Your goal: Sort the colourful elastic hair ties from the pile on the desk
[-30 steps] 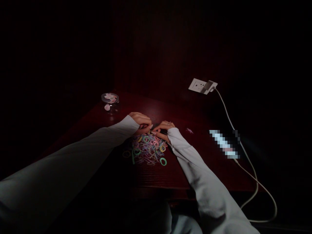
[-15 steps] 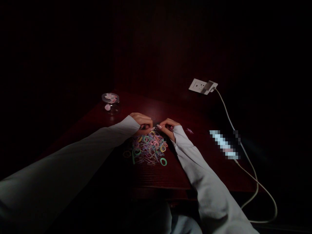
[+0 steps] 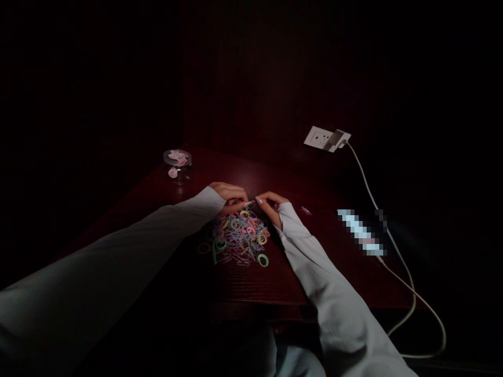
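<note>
A heap of small colourful elastic hair ties (image 3: 239, 246) lies on the dark red table, thin bands mixed with thicker rings. My left hand (image 3: 231, 198) is at the back of the heap, its thumb and fingers pinched together. Close by on the right, my right hand (image 3: 273, 203) is also pinched, thumb tip against the forefinger. Between the fingertips a small pale loop can just be seen; its kind is too dim to tell. A green ring-shaped hair tie (image 3: 263, 260) rests at the heap's near right edge.
A clear lidded jar (image 3: 177, 166) with pink-and-white patterns stands at the back left. A small purple piece (image 3: 305, 210) lies right of my right hand. Farther right are a blurred-out device (image 3: 361, 233), its white cable (image 3: 412, 293) and a wall socket (image 3: 319, 138) with a charger.
My right thumb has shifted slightly right and up, and the gap between the two hands' fingertips is a little wider. The heap and the jar stay as they were.
</note>
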A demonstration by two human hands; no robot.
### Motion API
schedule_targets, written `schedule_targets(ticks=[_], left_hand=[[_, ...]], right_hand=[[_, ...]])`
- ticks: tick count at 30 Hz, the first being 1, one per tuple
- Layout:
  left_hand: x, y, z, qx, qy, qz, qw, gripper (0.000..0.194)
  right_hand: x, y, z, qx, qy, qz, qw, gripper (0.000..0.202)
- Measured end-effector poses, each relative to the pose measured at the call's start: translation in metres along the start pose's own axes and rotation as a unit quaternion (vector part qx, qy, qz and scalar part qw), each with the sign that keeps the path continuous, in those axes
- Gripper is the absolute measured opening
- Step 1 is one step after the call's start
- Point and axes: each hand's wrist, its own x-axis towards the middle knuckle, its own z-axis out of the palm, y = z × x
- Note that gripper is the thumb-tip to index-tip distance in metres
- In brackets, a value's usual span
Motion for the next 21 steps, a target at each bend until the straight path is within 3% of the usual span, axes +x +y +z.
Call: schedule_targets(ticks=[12, 18, 21], left_hand=[[-0.002, -0.005, 0.002, 0.0, 0.004, -0.017, 1.0, 0.032], [-0.001, -0.002, 0.001, -0.001, 0.004, -0.017, 1.0, 0.032], [-0.002, 0.0, 0.0, -0.005, 0.003, -0.025, 1.0, 0.032]], right_hand=[[-0.002, -0.004, -0.007, -0.014, -0.013, -0.048, 0.999, 0.018], [-0.001, -0.002, -0.004, -0.025, -0.003, -0.044, 0.999, 0.021], [0.003, 0.009, -0.013, -0.049, 0.019, -0.054, 0.997, 0.025]])
